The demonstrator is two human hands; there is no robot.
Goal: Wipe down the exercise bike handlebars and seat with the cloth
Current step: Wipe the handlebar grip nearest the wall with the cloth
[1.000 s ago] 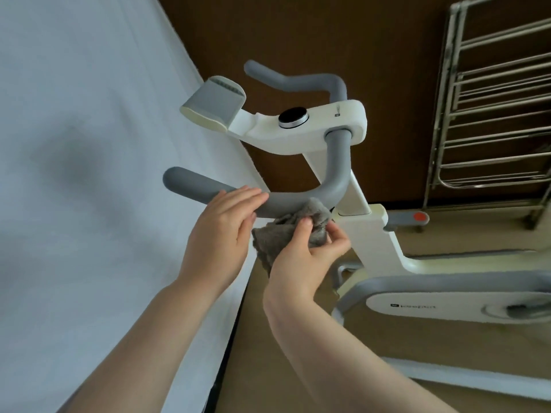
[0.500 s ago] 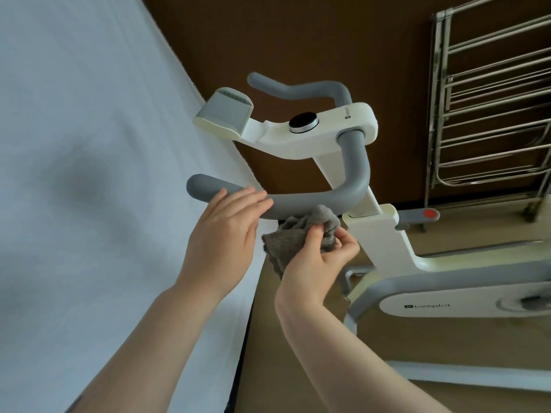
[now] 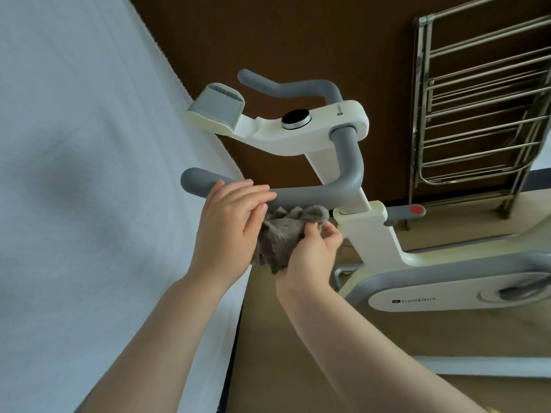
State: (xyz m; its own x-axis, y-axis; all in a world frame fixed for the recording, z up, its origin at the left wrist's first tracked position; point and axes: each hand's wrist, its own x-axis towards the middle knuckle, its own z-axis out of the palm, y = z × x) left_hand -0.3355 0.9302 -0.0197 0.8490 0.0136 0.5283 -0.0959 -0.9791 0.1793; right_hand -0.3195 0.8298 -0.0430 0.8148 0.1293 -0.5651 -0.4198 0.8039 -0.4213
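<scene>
The white exercise bike (image 3: pixel 372 234) stands ahead of me with two grey handlebars. The near handlebar (image 3: pixel 301 193) curves from the white console toward the left; the far handlebar (image 3: pixel 292 84) sits behind it. My right hand (image 3: pixel 313 251) pinches a bunched grey cloth (image 3: pixel 280 234) just under the near handlebar. With fingers nearly straight, my left hand (image 3: pixel 229 216) lies against the near handlebar and touches the cloth's left side. The seat is out of view.
A white-sheeted bed (image 3: pixel 89 204) fills the left side, its edge close to the bike. A metal drying rack (image 3: pixel 477 108) leans on the brown wall at the right. The bike's flywheel cover (image 3: pixel 462 290) and white base rail (image 3: pixel 492 365) lie low on the wooden floor.
The view has shifted a little. The cloth has come slightly off the handlebar's underside, and my left hand has closed in on the cloth from the left.
</scene>
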